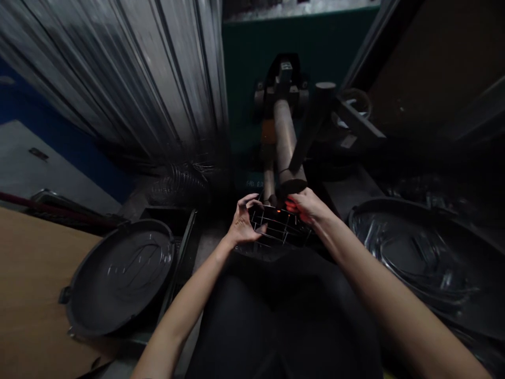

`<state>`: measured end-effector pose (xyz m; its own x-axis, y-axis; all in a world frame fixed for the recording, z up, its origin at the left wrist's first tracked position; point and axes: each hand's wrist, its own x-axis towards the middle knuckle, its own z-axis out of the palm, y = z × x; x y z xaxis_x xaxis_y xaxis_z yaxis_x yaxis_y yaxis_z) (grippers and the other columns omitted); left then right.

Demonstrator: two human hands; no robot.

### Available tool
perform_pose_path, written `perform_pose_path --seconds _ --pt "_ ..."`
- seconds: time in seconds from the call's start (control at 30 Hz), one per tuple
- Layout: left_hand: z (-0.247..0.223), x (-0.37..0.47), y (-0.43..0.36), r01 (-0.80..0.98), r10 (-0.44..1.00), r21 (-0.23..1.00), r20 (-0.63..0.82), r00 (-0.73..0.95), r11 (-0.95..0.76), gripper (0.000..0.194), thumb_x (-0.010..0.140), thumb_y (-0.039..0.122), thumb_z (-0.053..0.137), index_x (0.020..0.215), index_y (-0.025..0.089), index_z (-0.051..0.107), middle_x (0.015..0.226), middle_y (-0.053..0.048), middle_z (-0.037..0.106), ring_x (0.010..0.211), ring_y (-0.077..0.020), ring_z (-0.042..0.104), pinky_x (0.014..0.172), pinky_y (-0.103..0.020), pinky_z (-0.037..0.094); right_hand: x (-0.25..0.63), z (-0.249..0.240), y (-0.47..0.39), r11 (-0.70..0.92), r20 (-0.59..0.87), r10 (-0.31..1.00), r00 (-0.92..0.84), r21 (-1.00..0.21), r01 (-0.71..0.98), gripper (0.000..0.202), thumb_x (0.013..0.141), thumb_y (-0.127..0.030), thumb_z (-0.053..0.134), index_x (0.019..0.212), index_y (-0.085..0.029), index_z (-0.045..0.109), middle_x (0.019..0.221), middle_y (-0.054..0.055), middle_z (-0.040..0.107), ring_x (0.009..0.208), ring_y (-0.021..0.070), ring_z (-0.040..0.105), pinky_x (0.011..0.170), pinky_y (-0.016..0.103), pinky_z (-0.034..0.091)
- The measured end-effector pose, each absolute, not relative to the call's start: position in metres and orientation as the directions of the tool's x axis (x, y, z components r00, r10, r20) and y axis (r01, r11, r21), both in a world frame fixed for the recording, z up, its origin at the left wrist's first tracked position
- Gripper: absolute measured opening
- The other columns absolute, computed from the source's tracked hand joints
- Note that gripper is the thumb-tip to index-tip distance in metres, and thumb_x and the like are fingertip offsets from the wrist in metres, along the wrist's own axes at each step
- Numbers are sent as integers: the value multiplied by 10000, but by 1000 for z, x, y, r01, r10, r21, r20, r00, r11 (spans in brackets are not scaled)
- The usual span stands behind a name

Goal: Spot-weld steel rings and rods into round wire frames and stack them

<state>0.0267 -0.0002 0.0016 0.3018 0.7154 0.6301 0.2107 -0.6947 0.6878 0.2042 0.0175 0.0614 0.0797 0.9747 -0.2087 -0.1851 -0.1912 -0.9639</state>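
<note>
A wire rack of thin crossed bars lies between my hands, below the round end of a metal machine arm. My left hand is curved around the left side of the rack, with thumb and fingers well apart and their tips at the bars. My right hand is closed at the rack's far right side, just under the arm's end. Red light falls on its fingers, and what they pinch is hidden. A small orange glow shows at the rack's far edge, beside the lower electrode rod.
A dark round tray with a few bent wires stands at left. Another large round tray holding clear wrapping or shiny wire parts is at right. Behind rise a green machine body and corrugated metal sheeting. Coiled wire pieces lie back left.
</note>
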Motion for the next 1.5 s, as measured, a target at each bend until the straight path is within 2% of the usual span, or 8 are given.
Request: perform_pose_path --seconds 0.23,0.37,0.63,0.83,1.0,1.23,1.37,1.5 --pt "-5 22 -3 258 716 669 634 292 -697 748 624 200 641 1237 212 214 986 -53 481 941 -211 551 885 -428 433 213 75 11 -210 -266 936 231 -947 -241 97 743 -194 557 688 -163 482 524 -40 478 370 30 337 332 137 245" --pt "-11 17 -7 286 737 680 624 259 -676 630 608 198 642 1143 212 309 987 -58 486 1029 -245 519 922 -455 411 217 78 13 -177 -208 968 140 -963 -202 148 713 -261 609 763 -176 498 495 -78 435 339 24 274 321 144 203" --pt "-19 6 -3 298 758 697 590 278 -652 538 580 170 611 1056 208 363 1094 -78 445 1201 -278 398 964 -464 381 203 66 18 -16 -48 988 149 -978 -208 449 588 -477 731 826 -194 476 481 -92 429 360 54 343 331 180 246" --pt "-17 3 -2 296 758 699 582 295 -651 528 587 173 614 1055 201 373 1177 -98 411 1184 -274 413 981 -467 366 200 61 16 -21 -38 994 105 -988 -154 436 559 -441 748 812 -194 494 551 -67 498 459 95 490 423 207 392" --pt "-18 4 2 231 769 737 576 279 -636 687 599 192 608 1194 217 265 1108 -66 452 1067 -229 489 973 -463 367 201 55 22 -11 -30 995 99 -983 -182 426 546 -404 762 796 -188 492 544 -83 470 448 77 449 408 194 355" --pt "-21 1 9 273 779 730 570 262 -626 526 569 176 643 1033 206 397 1188 -90 387 1173 -268 412 968 -451 389 199 46 31 -41 -69 987 143 -981 -190 473 494 -413 789 759 -198 461 530 -84 469 426 85 451 406 214 362" --pt "-18 1 11 284 766 712 581 273 -642 517 573 179 649 1031 193 407 1100 -85 419 1218 -282 364 990 -458 365 199 45 33 -63 -82 993 87 -976 -211 435 558 -417 753 813 -206 470 537 -82 479 436 101 475 419 224 376" --pt "-14 0 9 228 776 748 557 296 -624 664 624 188 611 1207 189 293 990 -55 458 954 -206 517 844 -408 448 199 45 31 -39 -56 996 70 -976 -214 410 585 -408 736 831 -218 469 597 -71 506 493 97 496 456 219 401"
